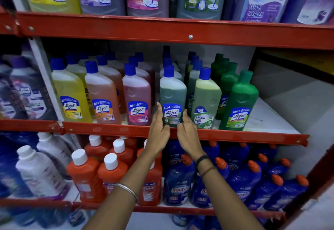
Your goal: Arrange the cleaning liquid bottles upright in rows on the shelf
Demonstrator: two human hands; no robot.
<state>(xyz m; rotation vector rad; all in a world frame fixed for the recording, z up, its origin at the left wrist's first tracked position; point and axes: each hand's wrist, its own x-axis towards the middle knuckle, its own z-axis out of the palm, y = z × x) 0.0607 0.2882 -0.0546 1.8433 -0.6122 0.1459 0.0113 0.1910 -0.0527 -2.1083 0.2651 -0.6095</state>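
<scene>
On the middle shelf [271,136] cleaning liquid bottles stand upright in rows running front to back: yellow [71,92], orange [103,94], pink [136,96], a dark green bottle [172,92], a pale green Bactin bottle [206,98] and an opaque green bottle [240,101]. My left hand [159,128] and my right hand [186,132] flank the base of the dark green bottle, fingers stretched out. Both hands hold nothing; the left fingertips lie at the bottle's left side, the right fingertips at its right side.
The white shelf board [267,116] lies bare to the right of the opaque green bottle. Large bottles fill the upper shelf [144,29]. Below stand white [39,170], orange [85,173] and blue Bactin bottles [179,184]. A red upright post [307,184] bounds the right side.
</scene>
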